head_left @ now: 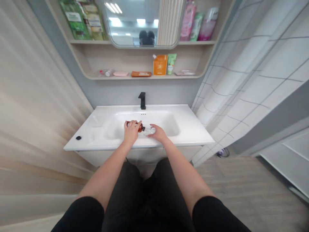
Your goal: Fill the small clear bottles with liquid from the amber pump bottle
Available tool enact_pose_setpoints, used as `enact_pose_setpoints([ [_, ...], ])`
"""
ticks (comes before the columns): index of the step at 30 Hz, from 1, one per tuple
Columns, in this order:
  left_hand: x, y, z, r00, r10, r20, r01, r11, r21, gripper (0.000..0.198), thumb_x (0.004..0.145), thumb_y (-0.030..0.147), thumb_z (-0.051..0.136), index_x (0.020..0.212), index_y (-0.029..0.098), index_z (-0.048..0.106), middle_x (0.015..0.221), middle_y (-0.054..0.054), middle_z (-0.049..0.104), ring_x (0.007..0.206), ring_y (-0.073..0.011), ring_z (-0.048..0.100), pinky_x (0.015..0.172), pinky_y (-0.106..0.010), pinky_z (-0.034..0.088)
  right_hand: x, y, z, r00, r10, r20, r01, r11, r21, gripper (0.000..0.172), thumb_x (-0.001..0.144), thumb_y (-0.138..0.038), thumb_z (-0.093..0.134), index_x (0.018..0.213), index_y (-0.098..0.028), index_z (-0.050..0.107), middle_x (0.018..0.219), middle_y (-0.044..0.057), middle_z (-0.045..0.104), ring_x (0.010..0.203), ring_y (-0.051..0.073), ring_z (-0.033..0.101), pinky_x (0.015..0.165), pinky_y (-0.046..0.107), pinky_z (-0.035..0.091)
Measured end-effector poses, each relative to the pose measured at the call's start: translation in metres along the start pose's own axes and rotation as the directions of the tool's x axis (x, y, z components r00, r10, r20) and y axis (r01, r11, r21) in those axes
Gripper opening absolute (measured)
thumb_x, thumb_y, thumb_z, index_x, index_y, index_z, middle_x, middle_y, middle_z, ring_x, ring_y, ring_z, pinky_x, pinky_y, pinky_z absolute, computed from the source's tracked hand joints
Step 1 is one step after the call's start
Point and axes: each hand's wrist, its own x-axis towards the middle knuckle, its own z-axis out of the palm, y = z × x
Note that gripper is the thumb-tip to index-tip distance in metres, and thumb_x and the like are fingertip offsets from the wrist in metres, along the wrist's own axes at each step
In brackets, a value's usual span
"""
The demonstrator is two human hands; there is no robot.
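Over the white sink basin (169, 124), my left hand (131, 131) is wrapped round a brown bottle (140, 128) tipped on its side. The bottle's dark neck points right, at a small clear container (150, 130). My right hand (158, 132) grips that container from its right side, fingers closed about it. Neck and container meet or nearly meet; I cannot tell whether they touch, nor whether liquid flows. A small black cap-like piece (78, 138) lies on the counter at the far left.
A black faucet (142, 100) stands behind the basin. Above it, a shelf (116, 77) carries an orange pouch (160, 65), a green tube (171, 63) and several small items. A clear item (97, 120) sits on the counter's left. Curtains (36, 112) hang at the left.
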Motion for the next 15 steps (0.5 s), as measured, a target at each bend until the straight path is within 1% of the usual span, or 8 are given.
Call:
enact_pose_setpoints([
  [4, 0.0001, 0.0009, -0.0013, 1.000, 0.003, 0.005, -0.003, 1.000, 0.003, 0.068, 0.099, 0.008, 0.043, 0.161, 0.030, 0.062, 0.150, -0.017, 0.068, 0.147, -0.0368, 0.053, 0.133, -0.066, 0.022, 0.0005, -0.0003, 0.0002, 1.000, -0.011, -0.001, 0.011, 1.000, -0.010, 0.085, 0.066, -0.030, 0.105, 0.145, -0.028, 0.074, 0.136, 0.007, 0.079, 0.129, 0.032, 0.074, 0.122, 0.048, 0.053],
  [15, 0.0006, 0.0016, -0.0026, 1.000, 0.011, -0.001, -0.011, 1.000, -0.016, 0.064, 0.102, 0.011, 0.042, 0.160, 0.031, 0.063, 0.150, -0.016, 0.067, 0.149, -0.0353, 0.052, 0.136, -0.062, 0.021, 0.0006, -0.0006, -0.0007, 1.000, -0.022, 0.004, 0.023, 1.000, -0.014, 0.084, 0.066, -0.031, 0.105, 0.145, -0.029, 0.074, 0.138, 0.007, 0.078, 0.132, 0.032, 0.073, 0.124, 0.048, 0.051],
])
